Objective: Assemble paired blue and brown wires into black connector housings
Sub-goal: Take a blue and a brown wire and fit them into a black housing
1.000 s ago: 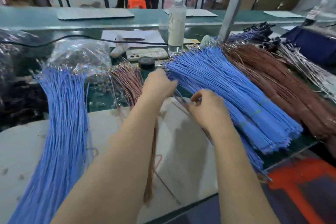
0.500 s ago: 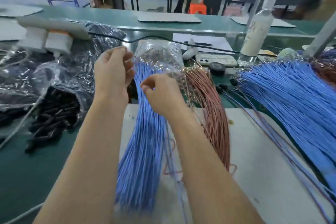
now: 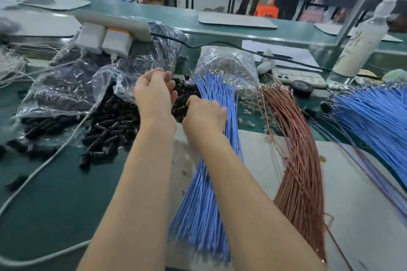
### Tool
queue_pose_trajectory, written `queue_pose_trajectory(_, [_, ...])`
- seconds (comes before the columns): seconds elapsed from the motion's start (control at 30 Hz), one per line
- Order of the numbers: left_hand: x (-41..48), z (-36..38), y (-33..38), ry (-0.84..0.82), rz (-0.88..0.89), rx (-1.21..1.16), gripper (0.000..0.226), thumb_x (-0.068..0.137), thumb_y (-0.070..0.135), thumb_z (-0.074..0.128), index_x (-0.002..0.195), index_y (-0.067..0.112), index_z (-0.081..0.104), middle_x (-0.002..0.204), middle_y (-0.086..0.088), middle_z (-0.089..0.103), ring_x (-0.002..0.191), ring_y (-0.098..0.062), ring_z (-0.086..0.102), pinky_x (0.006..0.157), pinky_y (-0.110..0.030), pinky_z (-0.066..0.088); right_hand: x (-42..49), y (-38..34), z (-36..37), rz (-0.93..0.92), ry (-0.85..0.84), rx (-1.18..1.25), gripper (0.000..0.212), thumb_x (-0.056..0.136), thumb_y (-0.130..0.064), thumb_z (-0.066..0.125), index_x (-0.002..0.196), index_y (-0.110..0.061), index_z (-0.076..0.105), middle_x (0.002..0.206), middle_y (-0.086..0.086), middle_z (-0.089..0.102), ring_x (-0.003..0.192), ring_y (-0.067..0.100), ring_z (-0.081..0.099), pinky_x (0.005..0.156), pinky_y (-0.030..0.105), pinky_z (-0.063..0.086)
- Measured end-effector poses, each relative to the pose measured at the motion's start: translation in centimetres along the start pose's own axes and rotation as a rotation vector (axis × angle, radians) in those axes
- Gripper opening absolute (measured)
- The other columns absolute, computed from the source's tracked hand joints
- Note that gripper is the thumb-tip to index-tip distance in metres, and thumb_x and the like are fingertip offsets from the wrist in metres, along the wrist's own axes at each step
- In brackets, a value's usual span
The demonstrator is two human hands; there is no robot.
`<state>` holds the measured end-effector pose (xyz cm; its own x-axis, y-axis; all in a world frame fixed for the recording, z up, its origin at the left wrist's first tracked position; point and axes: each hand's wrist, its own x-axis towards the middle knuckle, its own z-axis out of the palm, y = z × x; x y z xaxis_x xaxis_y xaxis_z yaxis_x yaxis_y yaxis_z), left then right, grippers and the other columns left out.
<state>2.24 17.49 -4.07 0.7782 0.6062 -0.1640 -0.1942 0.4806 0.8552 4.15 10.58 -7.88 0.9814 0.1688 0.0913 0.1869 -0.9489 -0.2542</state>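
Far right, a white spray bottle (image 3: 361,46). Phone (image 3: 299,77) and black tape roll (image 3: 302,87) lie near it. Far left, a power strip (image 3: 114,22) with white chargers (image 3: 116,43). A white cable (image 3: 44,165) runs near left. Orange stool (image 3: 266,10) behind.

A dark green surface (image 3: 55,193) carries a spill of black connector housings (image 3: 110,125) on the left, partly under a crumpled clear bag (image 3: 66,86), with a white cable (image 3: 44,160) curving past. A pale mat (image 3: 363,226) covers the right part. On it lie the blue wires (image 3: 204,193) and, just beside them, the brown wires (image 3: 297,171). Farther right spreads a second blue bundle (image 3: 374,127) — behind it stands a white bottle (image 3: 361,46).
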Motion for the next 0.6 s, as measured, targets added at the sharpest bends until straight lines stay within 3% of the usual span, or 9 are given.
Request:
queue_pose_trajectory(0.1, [-0.4, 0.3, -0.2, -0.012, 0.044, 0.036, 0.012, 0.093, 0.009, 0.045, 0.098, 0.015, 0.054, 0.082, 0.005, 0.061, 0.067, -0.005, 0.053, 0.057, -0.018, 0.042, -0.2, 0.0, -0.3, -0.019, -0.001, 0.014, 0.027, 0.088, -0.01, 0.048, 0.113, -0.018, 0.051, 0.112, 0.007, 0.061, 0.109, 0.029, 0.049, 0.088, 0.039, 0.034])
queue_pose_trajectory(0.2, [-1.0, 0.4, -0.7, -0.063, 0.225, 0.245, 0.017, 0.092, 0.004, 0.047, 0.099, 0.017, 0.054, 0.087, 0.003, 0.063, 0.069, -0.005, 0.055, 0.065, -0.02, 0.047, -0.3, 1.1, -2.3, -0.005, 0.065, 0.285, 0.027, 0.089, -0.009, 0.046, 0.113, -0.016, 0.056, 0.11, 0.007, 0.063, 0.104, 0.027, 0.054, 0.087, 0.037, 0.038])
queue_pose_trajectory(0.33, [-2.1, 1.6, -1.5, -0.386, 0.453, 0.694, 0.024, 0.09, 0.004, 0.051, 0.105, 0.021, 0.06, 0.097, 0.004, 0.067, 0.083, -0.006, 0.061, 0.079, -0.022, 0.05, -0.6, 5.9, -7.0, -0.039, 0.129, 0.772, 0.018, 0.095, -0.011, 0.053, 0.106, -0.009, 0.067, 0.092, 0.005, 0.07, 0.079, 0.012, 0.068, 0.078, 0.028, 0.056])
queue_pose_trajectory(0.4, [-3.1, 2.7, -2.0, -0.598, 0.443, 0.784, 0.022, 0.09, 0.007, 0.056, 0.105, 0.022, 0.062, 0.098, 0.006, 0.068, 0.087, -0.007, 0.065, 0.082, -0.023, 0.052, -1.2, 8.5, -8.2, -0.023, 0.152, 0.872, 0.01, 0.094, -0.016, 0.059, 0.098, -0.01, 0.066, 0.084, 0.007, 0.071, 0.067, 0.01, 0.069, 0.07, 0.027, 0.059])
queue_pose_trajectory(0.47, [-4.0, 3.8, -2.7, -0.732, 0.413, 0.824, 0.019, 0.088, 0.01, 0.062, 0.103, 0.021, 0.064, 0.095, 0.004, 0.068, 0.086, -0.008, 0.067, 0.082, -0.024, 0.053, -1.5, 10.4, -8.2, 0.036, 0.204, 0.895, 0.015, 0.089, -0.026, 0.066, 0.089, -0.012, 0.061, 0.082, 0.012, 0.071, 0.068, 0.019, 0.07, 0.07, 0.035, 0.059])
queue_pose_trajectory(0.53, [-4.5, 4.5, -3.5, -0.783, 0.373, 0.878, 0.017, 0.085, 0.016, 0.067, 0.103, 0.017, 0.065, 0.092, -0.002, 0.07, 0.086, -0.015, 0.068, 0.08, -0.032, 0.055, -1.7, 11.5, -7.5, 0.077, 0.274, 0.837, 0.026, 0.085, -0.035, 0.069, 0.085, -0.01, 0.059, 0.079, 0.011, 0.069, 0.071, 0.025, 0.067, 0.071, 0.04, 0.056])
queue_pose_trajectory(0.6, [-4.6, 4.5, -4.3, -0.781, 0.333, 0.907, 0.017, 0.084, 0.021, 0.069, 0.098, 0.012, 0.065, 0.088, -0.006, 0.07, 0.083, -0.02, 0.067, 0.081, -0.038, 0.055, -2.0, 12.0, -6.7, 0.083, 0.316, 0.828, 0.028, 0.086, -0.039, 0.067, 0.079, -0.013, 0.059, 0.073, 0.008, 0.067, 0.065, 0.02, 0.063, 0.065, 0.035, 0.053])
